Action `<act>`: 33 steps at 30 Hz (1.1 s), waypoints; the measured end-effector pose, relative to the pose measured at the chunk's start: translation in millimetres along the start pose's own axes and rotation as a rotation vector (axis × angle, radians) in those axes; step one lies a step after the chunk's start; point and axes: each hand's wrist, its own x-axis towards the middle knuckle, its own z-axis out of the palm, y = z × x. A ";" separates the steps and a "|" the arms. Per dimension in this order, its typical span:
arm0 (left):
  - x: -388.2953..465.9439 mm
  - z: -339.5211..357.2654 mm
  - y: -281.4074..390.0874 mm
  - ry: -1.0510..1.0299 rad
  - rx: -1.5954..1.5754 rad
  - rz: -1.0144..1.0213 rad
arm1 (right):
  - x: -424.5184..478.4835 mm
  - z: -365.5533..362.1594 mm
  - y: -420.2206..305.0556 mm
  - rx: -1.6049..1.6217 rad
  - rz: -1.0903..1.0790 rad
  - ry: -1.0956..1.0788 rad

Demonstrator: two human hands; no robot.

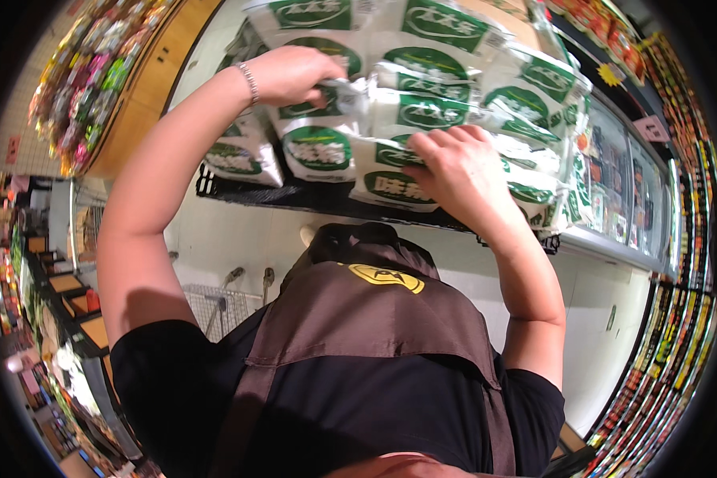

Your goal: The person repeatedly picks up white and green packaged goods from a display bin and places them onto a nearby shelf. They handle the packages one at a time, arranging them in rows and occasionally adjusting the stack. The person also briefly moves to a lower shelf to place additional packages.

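Observation:
White and green plastic bags of seasoning are piled in several stacks on a black display stand before me. My left hand, with a metal bracelet at the wrist, reaches over the left stacks; its thumb and fingers close on the edge of a bag. Lower and to the right, my right hand lies with bent fingers on the upper edge of a front bag, its thumb against the bag's printed face. Between the hands are more bags, lying in layers.
A glass-doored display case stands right of the stand, with shelves of packed goods beyond. Colourful wrapped goods hang at the upper left over a wooden cabinet. A wire cart stands on the floor near my left side.

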 end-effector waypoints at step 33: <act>-27.8 52.0 44.9 0.361 0.071 -0.337 | -10.1 8.2 2.2 0.047 0.130 0.130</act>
